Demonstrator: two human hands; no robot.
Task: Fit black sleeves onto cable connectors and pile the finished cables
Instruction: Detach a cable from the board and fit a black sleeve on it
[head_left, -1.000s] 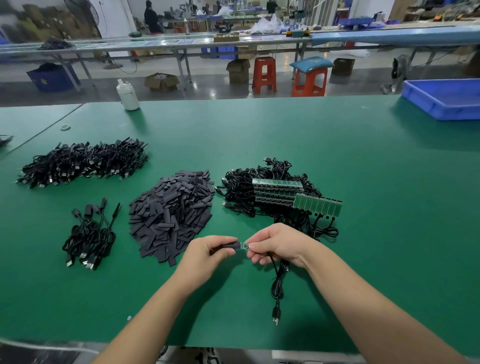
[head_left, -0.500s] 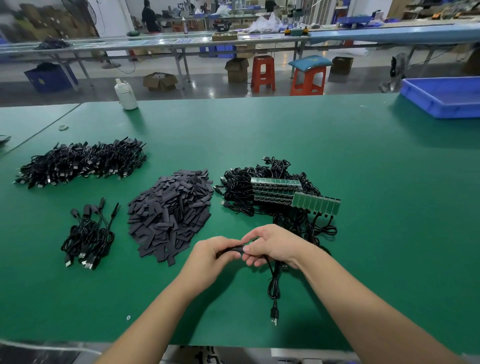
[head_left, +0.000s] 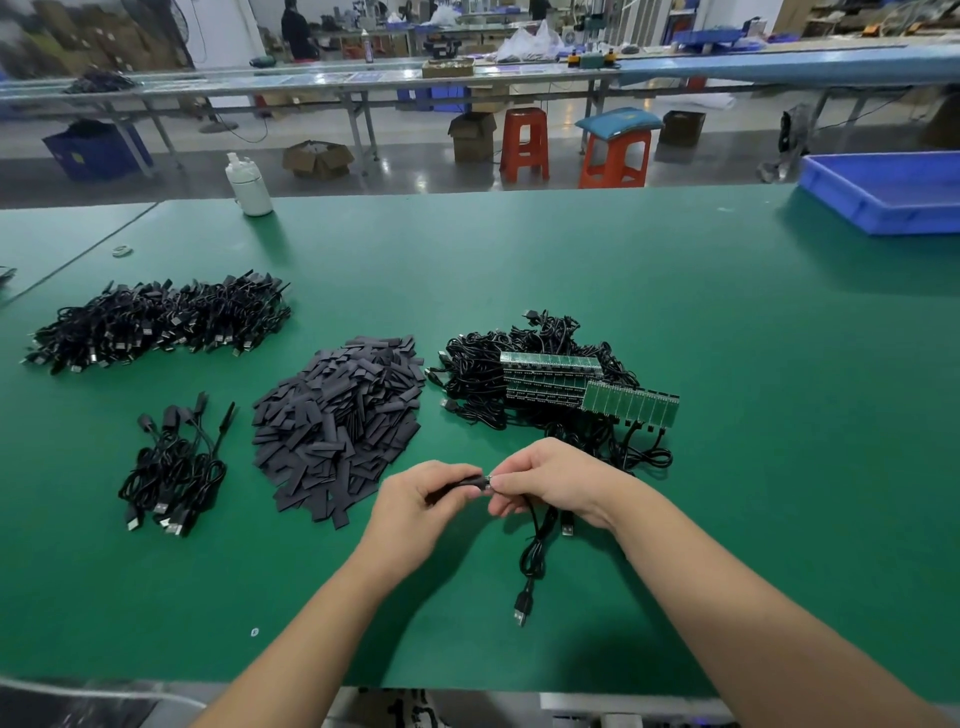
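A white bottle (head_left: 248, 186) stands at the green table's (head_left: 727, 364) far edge; a blue tray (head_left: 883, 192) sits at its far right corner.

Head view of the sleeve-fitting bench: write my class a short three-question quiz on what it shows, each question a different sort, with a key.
1. True or false: the left hand pinches a black sleeve.
2. What lies directly left of the loose sleeve heap? A) blue tray B) small cable bundle C) white bottle
3. Fill in: the plug of the held cable rests on the green ____.

Key: 1 true. 2 B, the small cable bundle. 3 table; the right hand holds that cable.
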